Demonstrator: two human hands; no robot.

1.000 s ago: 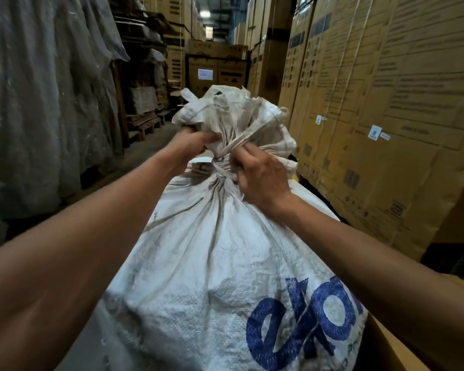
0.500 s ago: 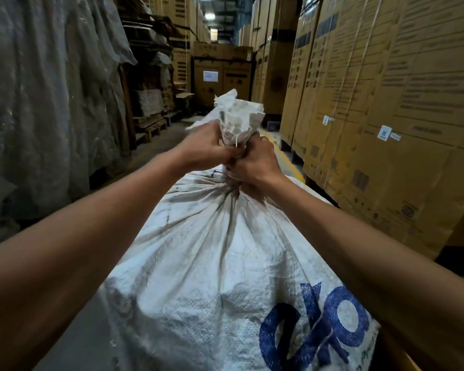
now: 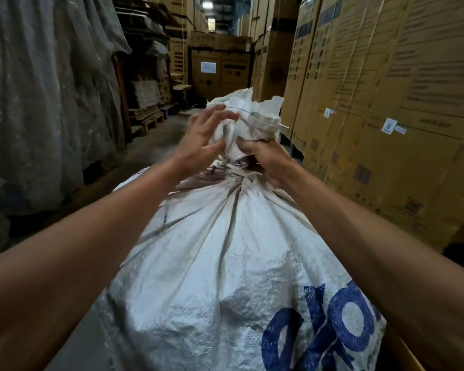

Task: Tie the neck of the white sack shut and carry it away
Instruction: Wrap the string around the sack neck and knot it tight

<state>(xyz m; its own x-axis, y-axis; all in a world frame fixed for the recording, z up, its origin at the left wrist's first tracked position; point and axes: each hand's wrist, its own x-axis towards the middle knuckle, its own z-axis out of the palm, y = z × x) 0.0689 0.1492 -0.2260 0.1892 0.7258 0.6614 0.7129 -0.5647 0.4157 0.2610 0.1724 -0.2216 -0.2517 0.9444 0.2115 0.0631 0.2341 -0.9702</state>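
Note:
A full white woven sack (image 3: pixel 225 263) with blue lettering fills the lower middle of the head view. Its neck (image 3: pixel 233 156) is gathered and bound with a strip, and the loose top (image 3: pixel 249 113) sticks up above. My right hand (image 3: pixel 263 156) grips the neck from the right, fingers curled round it. My left hand (image 3: pixel 201 137) lies against the left side of the bunched top, fingers spread and only loosely bent.
Tall stacked cardboard boxes (image 3: pixel 386 103) wall the right side. Plastic-wrapped goods (image 3: pixel 43 103) line the left, with wooden pallets (image 3: pixel 148 121) behind. A narrow concrete aisle (image 3: pixel 156 145) runs ahead to more boxes (image 3: pixel 220 73). A cardboard edge (image 3: pixel 407 354) shows at lower right.
The spread sack top was squeezed into a tight bunch by both hands. Since then my left hand has loosened and spread its fingers, while my right hand keeps gripping the neck.

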